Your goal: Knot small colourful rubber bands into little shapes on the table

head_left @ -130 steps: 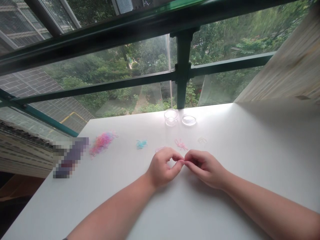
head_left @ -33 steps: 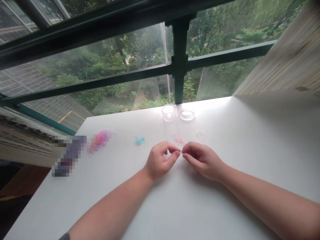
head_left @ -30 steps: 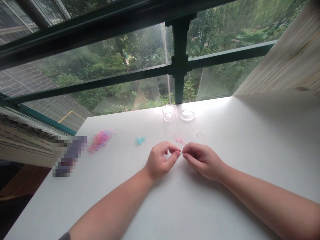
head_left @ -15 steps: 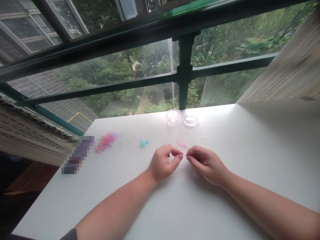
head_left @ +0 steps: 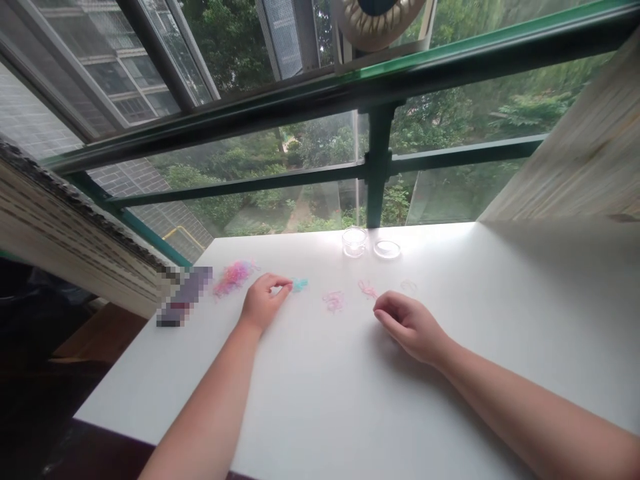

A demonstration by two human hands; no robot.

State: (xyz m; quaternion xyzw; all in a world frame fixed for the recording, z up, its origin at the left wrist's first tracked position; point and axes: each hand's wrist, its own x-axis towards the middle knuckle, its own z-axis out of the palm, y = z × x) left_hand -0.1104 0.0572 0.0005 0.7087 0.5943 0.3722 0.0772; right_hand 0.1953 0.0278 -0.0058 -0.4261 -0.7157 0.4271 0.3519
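My left hand [head_left: 264, 301] is closed in a pinch at the left edge of a small teal heap of rubber bands [head_left: 301, 285]. Whether a band sits between its fingertips is hidden. My right hand [head_left: 414, 328] rests on the white table with thumb and forefinger pressed together, and anything in them is too small to make out. Just beyond its fingertips lie some pink rubber bands [head_left: 368, 289]. A pale pink-purple group of bands [head_left: 333, 301] lies between the two hands. Farther back on the right are a few clear bands [head_left: 409, 286].
A larger multicoloured pile of bands [head_left: 234, 277] lies left of my left hand, near a pixelated object [head_left: 185, 297]. At the window side of the white table [head_left: 320, 393] stand a clear round jar [head_left: 355, 242] and its lid [head_left: 387, 249]. Green window bars [head_left: 380, 167] rise behind.
My left hand has moved left, away from my right hand, to the teal bands. The pink-purple group it covered now shows. My right hand stays nearly in place; the view has shifted slightly.
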